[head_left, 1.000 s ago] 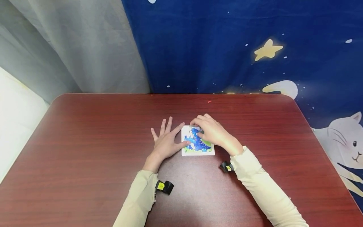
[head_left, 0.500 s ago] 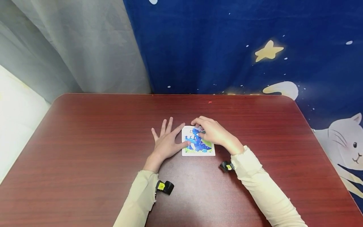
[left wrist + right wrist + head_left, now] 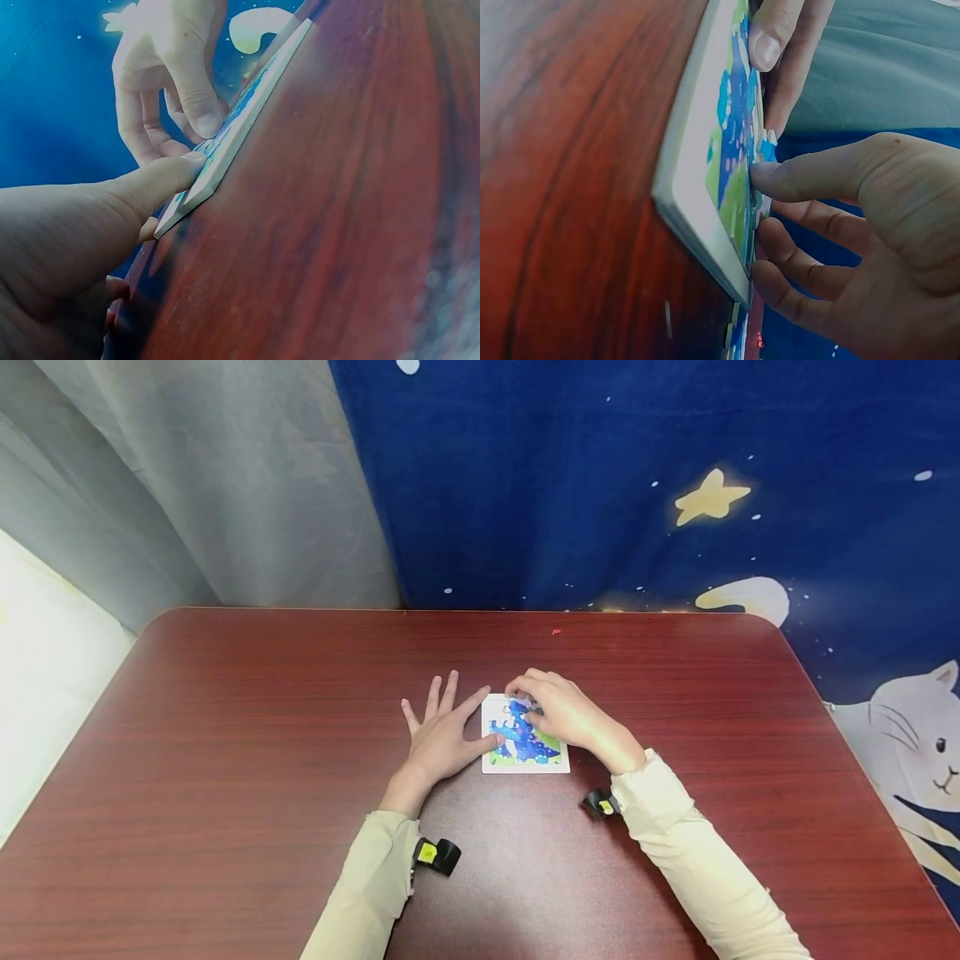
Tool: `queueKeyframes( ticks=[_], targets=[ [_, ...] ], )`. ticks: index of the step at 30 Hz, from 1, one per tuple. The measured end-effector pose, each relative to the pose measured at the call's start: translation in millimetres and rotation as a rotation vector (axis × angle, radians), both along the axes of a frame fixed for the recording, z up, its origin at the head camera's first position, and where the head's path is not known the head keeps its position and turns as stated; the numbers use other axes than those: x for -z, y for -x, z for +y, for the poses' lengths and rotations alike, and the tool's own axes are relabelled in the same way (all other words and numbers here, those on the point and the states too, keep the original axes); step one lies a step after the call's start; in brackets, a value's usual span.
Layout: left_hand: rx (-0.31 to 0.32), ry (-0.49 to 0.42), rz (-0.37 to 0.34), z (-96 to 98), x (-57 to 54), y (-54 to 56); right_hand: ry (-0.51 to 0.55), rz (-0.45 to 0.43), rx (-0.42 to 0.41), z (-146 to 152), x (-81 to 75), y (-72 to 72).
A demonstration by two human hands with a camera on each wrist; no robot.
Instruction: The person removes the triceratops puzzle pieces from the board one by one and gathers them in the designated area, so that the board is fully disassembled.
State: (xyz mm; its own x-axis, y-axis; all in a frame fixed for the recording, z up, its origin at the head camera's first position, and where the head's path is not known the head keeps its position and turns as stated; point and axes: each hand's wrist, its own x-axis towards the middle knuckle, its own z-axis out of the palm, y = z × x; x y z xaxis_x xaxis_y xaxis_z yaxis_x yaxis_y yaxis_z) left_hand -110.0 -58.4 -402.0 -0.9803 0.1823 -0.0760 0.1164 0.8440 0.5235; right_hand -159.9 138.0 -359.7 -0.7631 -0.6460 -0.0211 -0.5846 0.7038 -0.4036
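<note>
In the head view, against the first frame, the right hand has its fingers drawn in closer; since the second, hardly anything differs. The puzzle board lies flat on the table, with the left hand at its nine o'clock: fingers spread wide and straight, thumb resting on the picture, index tip at the board's ten o'clock corner. The right hand comes in from two o'clock, fingers curled over the twelve o'clock edge. Both wrist cameras bear yellow labels, too small to read, as is a red mark on the table toward twelve.

In the left wrist view, the left thumb presses the board's face; the right thumb is just beyond it, toward one o'clock.

In the right wrist view, thumb and bent fingers pinch a puzzle piece, tilted up from the board. Another patterned piece shows past the board's six o'clock corner.
</note>
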Motion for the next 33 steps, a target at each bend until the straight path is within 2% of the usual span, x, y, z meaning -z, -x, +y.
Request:
queueKeyframes(
  ticks=[15,21,26,33],
  targets=[
    [0.0,0.004,0.001,-0.3,-1.6,-2.0,0.025,0.079,-0.018,-0.7,2.6,-6.2],
    [-0.006,0.003,0.006,-2.0,-2.1,-3.2,-0.022,0.14,-0.02,0.8,2.1,-7.8],
    [0.0,0.002,0.005,-1.5,-1.6,-3.2,-0.044,0.149,-0.027,5.9,2.0,-6.3],
    [-0.003,0.008,0.013,0.7,-1.2,-2.1,0.018,0.242,-0.056,12.3,-0.8,-2.4]
  ],
)
